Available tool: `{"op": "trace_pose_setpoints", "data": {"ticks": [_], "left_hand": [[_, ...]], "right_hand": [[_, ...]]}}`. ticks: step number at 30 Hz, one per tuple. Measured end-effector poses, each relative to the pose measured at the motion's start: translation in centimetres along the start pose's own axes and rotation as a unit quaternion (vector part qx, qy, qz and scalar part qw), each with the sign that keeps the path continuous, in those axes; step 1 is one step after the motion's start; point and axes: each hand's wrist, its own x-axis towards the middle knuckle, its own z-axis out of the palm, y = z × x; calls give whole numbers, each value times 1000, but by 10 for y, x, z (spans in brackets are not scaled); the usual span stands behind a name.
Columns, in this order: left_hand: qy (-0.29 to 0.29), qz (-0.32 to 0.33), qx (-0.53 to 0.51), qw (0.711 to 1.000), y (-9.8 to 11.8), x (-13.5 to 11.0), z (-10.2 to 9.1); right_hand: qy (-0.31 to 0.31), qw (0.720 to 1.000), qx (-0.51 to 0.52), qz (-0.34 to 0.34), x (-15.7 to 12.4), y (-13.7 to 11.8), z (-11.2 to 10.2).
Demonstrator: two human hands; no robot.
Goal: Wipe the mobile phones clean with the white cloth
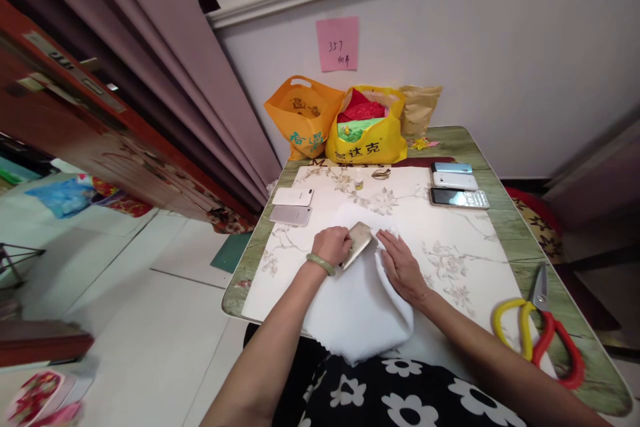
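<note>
My left hand [332,245] is closed around a gold smartphone [358,244], which is tilted with its back showing. A white fuzzy cloth [350,320] spreads beneath it and hangs over the table's near edge. Just right of the phone, my right hand [401,267] has the cloth's raised, folded edge between its thumb and straight fingers. Two phones lie to the left, a white smartphone [293,197] and a silver smartphone [290,215].
Scissors [540,290] with yellow and red handles lie at right. Farther back are a keypad phone [459,198], a white phone [455,180] and a blue phone [451,167]. An orange bag [305,113], a stuffed yellow bag [370,143] and a brown paper bag [419,110] line the wall.
</note>
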Motion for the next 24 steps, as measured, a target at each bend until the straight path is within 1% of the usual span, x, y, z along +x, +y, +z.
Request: {"op": "trace_pose_setpoints", "data": {"ticks": [2,5,8,10,12,14,17,19,20,22,24], "left_hand": [[34,-33,-3,999,5,-5,6],[87,-32,-46,995,7,-9,21],[110,1,-87,990,3,-9,40],[136,37,-128,982,-2,-8,51],[166,73,-174,968,-8,-8,61],[184,91,-205,957,-13,-10,68],[199,86,-220,951,-17,-14,74],[207,80,-227,948,-19,-15,75],[208,78,-230,947,-19,-15,75],[209,74,-246,944,-20,-15,75],[207,67,-267,939,-20,-14,75]], "right_hand": [[5,1000,-3,-1,0,0,-1],[15,1000,-14,3,0,1,-3],[19,1000,-19,7,9,-2,-2],[19,1000,-11,1,23,-7,2],[14,1000,-3,-5,42,-13,11],[-15,1000,-12,-5,62,-18,23],[-118,990,-70,-19,82,-18,37],[-177,977,-115,-43,81,-15,37],[-192,971,-134,-57,77,-14,35],[-202,962,-165,-83,60,-12,24],[-198,956,-191,-103,37,-14,12]]}}
